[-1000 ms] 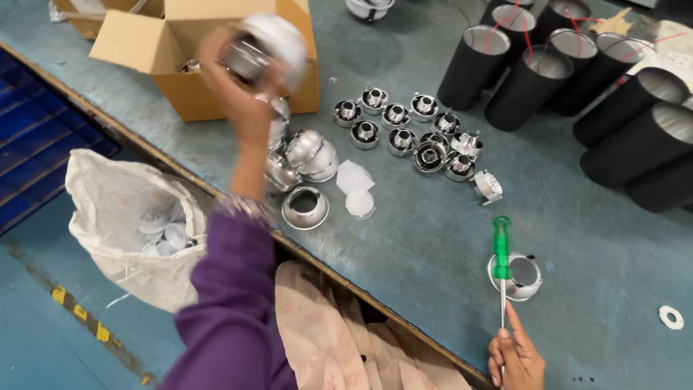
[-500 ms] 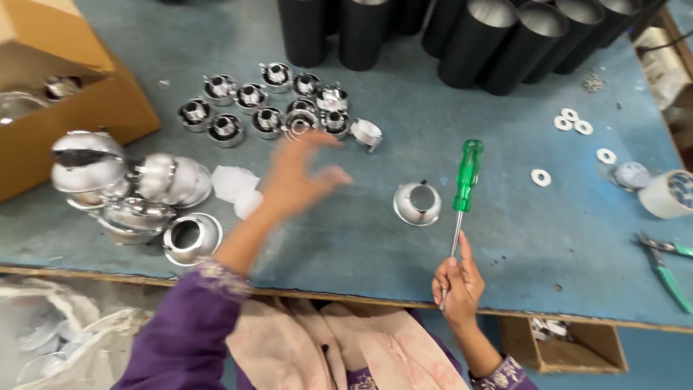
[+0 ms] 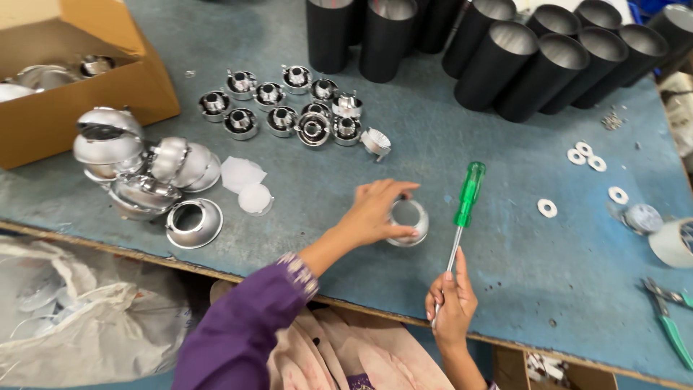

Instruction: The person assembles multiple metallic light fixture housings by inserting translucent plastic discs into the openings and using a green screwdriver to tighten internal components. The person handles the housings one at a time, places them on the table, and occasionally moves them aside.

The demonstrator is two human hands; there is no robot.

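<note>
At the far left of the blue-painted workbench (image 3: 447, 144) an open brown cardboard box (image 3: 108, 79) holds a few shiny metal parts, and just to its right lies a loose heap of polished silver dome-shaped reflectors (image 3: 137, 166), one of them mouth-up near the bench edge. Beside the heap sit two small translucent white discs (image 3: 245, 184). Further back, a cluster of small round silver lamp-holder fittings (image 3: 289, 108) stands in rough rows. Below the bench edge hangs a crumpled white plastic sack (image 3: 79, 318).

Towards the middle, the left hand (image 3: 375, 209), in a purple sleeve, curls over a small silver cup-shaped reflector (image 3: 409, 222) that rests on the bench; thumb and fingers close loosely round its rim from the left side, so it is touched and steadied, not lifted. Just to the right the right hand (image 3: 449, 302) is shut in a fist low on the steel shaft of a green-handled screwdriver (image 3: 462, 217), the handle pointing up and away from the person (the tip is hidden inside the fist). The screwdriver's long axis runs nearly front to back, and the cup lies just to its left, near but apart; the left hand is the nearer one to the cup.

Along the back right stand black cylindrical tubes (image 3: 505, 65), with white flat washers (image 3: 585, 155) and green-handled pliers (image 3: 671, 325) beyond
</note>
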